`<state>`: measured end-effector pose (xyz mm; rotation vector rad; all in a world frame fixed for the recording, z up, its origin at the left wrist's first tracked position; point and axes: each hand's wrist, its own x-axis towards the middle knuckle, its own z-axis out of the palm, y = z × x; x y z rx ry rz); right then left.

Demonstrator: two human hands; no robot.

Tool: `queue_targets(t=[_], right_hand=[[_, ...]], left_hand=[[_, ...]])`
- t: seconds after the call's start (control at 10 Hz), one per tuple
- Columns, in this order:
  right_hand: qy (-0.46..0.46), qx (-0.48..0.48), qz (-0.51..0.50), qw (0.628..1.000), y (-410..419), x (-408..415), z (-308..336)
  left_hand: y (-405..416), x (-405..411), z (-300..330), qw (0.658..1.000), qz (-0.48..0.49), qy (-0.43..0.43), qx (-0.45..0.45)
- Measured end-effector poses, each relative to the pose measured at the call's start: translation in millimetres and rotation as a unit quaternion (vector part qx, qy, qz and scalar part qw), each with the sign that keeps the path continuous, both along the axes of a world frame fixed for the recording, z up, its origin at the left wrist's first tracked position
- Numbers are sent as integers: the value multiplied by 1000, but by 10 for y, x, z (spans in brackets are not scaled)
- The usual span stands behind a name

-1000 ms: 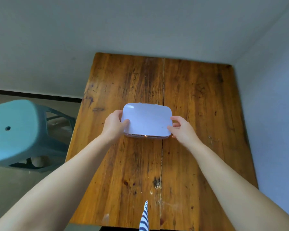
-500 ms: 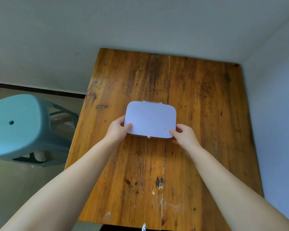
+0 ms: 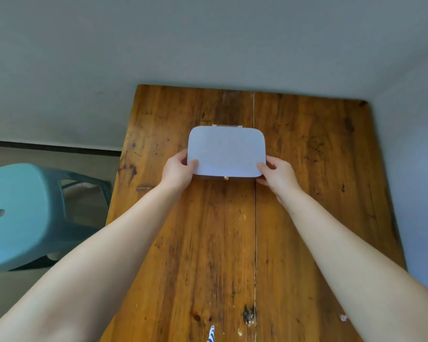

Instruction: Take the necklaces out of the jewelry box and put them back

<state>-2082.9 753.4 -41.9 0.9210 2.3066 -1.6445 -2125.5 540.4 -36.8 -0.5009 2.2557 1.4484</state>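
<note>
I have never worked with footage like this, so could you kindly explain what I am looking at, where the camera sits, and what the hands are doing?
There is no machine here: a person wears one wide-angle camera on the head, looking forward and down, so the two bare arms reach in from the bottom of the picture. On the wooden table lies a white jewelry box with its lid down; a small gold clasp shows on its near edge. The left hand grips the box's near left corner, thumb on the lid, and the right hand grips the near right corner in the same way. No necklaces can be seen. A teal plastic stool stands beside the table on the left.
</note>
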Motion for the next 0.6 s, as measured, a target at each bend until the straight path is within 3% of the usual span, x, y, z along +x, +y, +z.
queue_targets(t=[0.4,0.6], right_hand=[[11,6,-17,1000,16,-576,-6],[-42,-98,-47,993,71,-353,224]], left_hand=[[122,-510,8,997,-11,71,-6],[88,-263,50,995,-59,37,-77]])
